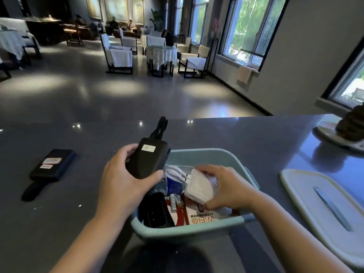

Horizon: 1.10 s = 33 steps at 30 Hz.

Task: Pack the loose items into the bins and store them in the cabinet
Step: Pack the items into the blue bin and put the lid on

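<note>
Two hands over teal bin [199,230] on grey counter [78,203]. Left hand [122,180] grips black adapter [146,160], white sticker unreadable, at bin's left rim. Right hand [222,186] clasps white box [199,187] inside bin. Red-white pack [199,216] reads "WIFI6"

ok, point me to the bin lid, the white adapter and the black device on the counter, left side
bin lid [323,209]: head view, flat top beside its handle.
white adapter [199,187]: head view, broad top face, held by the right hand.
black device [52,163]: head view, labelled upper face.
</note>
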Available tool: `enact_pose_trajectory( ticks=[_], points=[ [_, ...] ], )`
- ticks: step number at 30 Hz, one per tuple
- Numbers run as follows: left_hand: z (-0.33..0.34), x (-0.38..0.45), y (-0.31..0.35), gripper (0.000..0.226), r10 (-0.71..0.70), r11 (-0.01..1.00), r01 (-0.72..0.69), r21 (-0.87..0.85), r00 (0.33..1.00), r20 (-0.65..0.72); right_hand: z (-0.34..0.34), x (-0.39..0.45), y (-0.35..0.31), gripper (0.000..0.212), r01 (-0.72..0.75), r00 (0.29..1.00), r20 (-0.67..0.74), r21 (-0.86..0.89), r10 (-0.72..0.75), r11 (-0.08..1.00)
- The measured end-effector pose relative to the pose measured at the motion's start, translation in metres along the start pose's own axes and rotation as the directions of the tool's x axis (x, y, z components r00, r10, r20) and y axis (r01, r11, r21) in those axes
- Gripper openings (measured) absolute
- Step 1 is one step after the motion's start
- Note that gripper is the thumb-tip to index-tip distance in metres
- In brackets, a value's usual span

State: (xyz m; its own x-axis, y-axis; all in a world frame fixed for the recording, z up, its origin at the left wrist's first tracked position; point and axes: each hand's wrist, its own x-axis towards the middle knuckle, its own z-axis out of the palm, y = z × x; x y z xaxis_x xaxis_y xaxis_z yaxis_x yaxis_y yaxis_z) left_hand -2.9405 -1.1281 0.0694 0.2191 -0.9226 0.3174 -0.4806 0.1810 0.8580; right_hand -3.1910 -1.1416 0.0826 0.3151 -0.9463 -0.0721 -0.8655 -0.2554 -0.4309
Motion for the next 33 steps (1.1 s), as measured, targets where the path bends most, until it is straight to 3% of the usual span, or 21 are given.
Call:
enact_pose_trajectory(
  ticks=[6,10,13,15,17,18,20,21,25,27,29,31,33],
  points=[
    [0.021,-0.011,0.015,0.077,-0.018,1.000,0.018,0.017,1.000,0.008,0.005,0.015,0.018,0.096,0.192,0.953,0.275,-0.217,-0.129,0.957],
    [0.030,-0.017,0.021,0.080,-0.028,0.998,0.027,0.052,0.999,0.022,0.016,0.021,0.033,0.082,0.263,0.926,0.335,-0.233,-0.176,0.936],
    [0.039,-0.019,0.026,0.079,-0.027,0.998,0.025,0.057,0.999,0.028,0.019,0.022,0.038,0.083,0.279,0.914,0.361,-0.227,-0.186,0.933],
    [0.045,-0.020,0.028,0.077,-0.015,0.998,0.013,0.065,0.999,0.037,0.016,0.021,0.037,0.080,0.213,0.917,0.375,-0.169,-0.137,0.962],
    [0.048,-0.020,0.033,0.076,-0.012,0.997,0.008,0.078,0.999,0.047,0.008,0.018,0.031,0.060,0.096,0.948,0.295,0.104,-0.123,0.990],
    [0.049,-0.019,0.037,0.075,-0.007,0.997,0.002,0.082,0.999,0.053,0.002,0.016,0.024,0.046,0.043,0.971,0.207,0.338,-0.119,0.940],
    [0.051,-0.019,0.046,0.074,0.002,0.996,-0.007,0.091,0.998,0.059,-0.009,0.008,0.008,0.031,-0.030,0.994,0.091,0.748,-0.059,0.663],
    [0.053,-0.019,0.050,0.075,0.014,0.995,-0.020,0.097,0.998,0.060,-0.011,0.006,0.000,0.031,-0.055,0.997,0.078,0.853,-0.024,0.520],
    [0.059,-0.022,0.059,0.076,0.126,0.983,-0.130,0.133,0.991,0.038,-0.008,0.004,-0.017,0.026,-0.024,0.993,-0.015,0.944,0.118,0.328],
    [0.057,-0.021,0.064,0.077,0.094,0.992,-0.099,0.084,0.994,0.057,-0.012,0.006,-0.017,0.024,-0.003,0.984,-0.044,0.964,0.171,0.266],
    [0.052,-0.013,0.064,0.069,-0.038,0.994,0.054,-0.098,0.986,0.164,-0.018,0.009,-0.014,0.025,0.011,0.982,-0.056,0.971,0.181,0.240],
    [0.047,-0.003,0.061,0.054,-0.152,0.915,0.257,-0.311,0.934,0.325,-0.024,0.011,-0.009,0.024,0.023,0.983,-0.062,0.974,0.171,0.224],
    [0.050,-0.001,0.056,0.043,-0.215,0.845,0.367,-0.389,0.899,0.381,-0.027,0.014,-0.008,0.026,0.015,0.984,-0.050,0.980,0.174,0.201]
  ],
)
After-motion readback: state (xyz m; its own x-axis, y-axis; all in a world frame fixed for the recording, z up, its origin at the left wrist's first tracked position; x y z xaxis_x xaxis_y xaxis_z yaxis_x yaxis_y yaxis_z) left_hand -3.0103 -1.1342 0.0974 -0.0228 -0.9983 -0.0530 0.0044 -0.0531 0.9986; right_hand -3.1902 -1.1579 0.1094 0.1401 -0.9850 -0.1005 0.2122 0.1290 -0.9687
